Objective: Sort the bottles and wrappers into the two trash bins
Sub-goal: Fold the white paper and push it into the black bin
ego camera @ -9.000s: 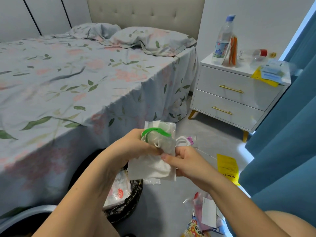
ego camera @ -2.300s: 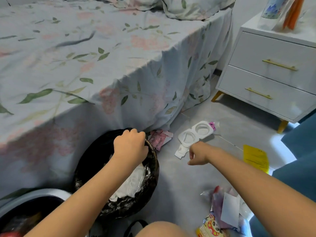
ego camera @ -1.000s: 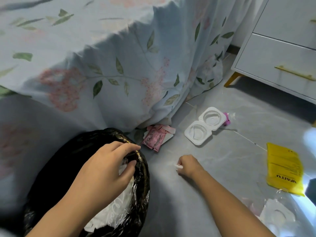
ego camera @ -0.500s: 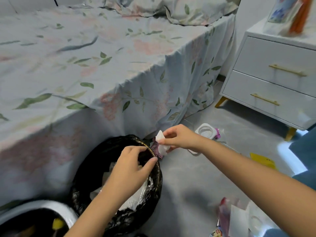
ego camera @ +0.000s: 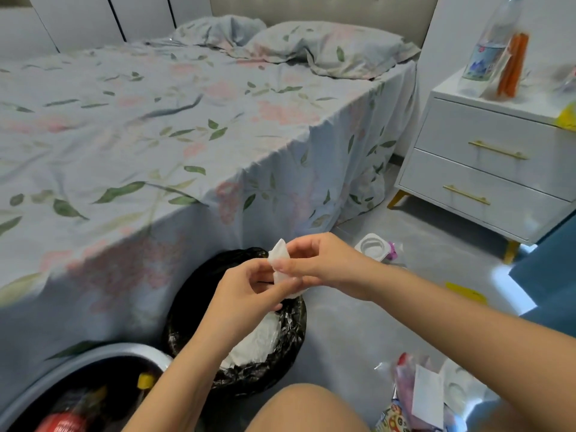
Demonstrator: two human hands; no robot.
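A small white wrapper [ego camera: 278, 255] is pinched between both hands just above a black-lined bin [ego camera: 290, 344] that holds white wrappers. My right hand [ego camera: 324, 265] grips its upper part; my left hand [ego camera: 246, 296] holds its lower end. At the bottom left stands a second bin with a grey rim [ego camera: 103, 358], with a red-labelled bottle [ego camera: 62, 419] inside. On the nightstand [ego camera: 498, 157] stands a clear bottle [ego camera: 492, 45] next to an orange packet [ego camera: 512, 67].
A bed with a floral sheet [ego camera: 156, 120] fills the left side. On the floor lie a white plastic tray [ego camera: 374, 246], a yellow wrapper [ego camera: 466, 291] and a pile of wrappers [ego camera: 417, 397] at the bottom right. My knee [ego camera: 308, 410] is low in the middle.
My right hand picked the white wrapper off the floor and brought it over the black-lined bin. My left hand left the bin's rim and took hold of the wrapper too.
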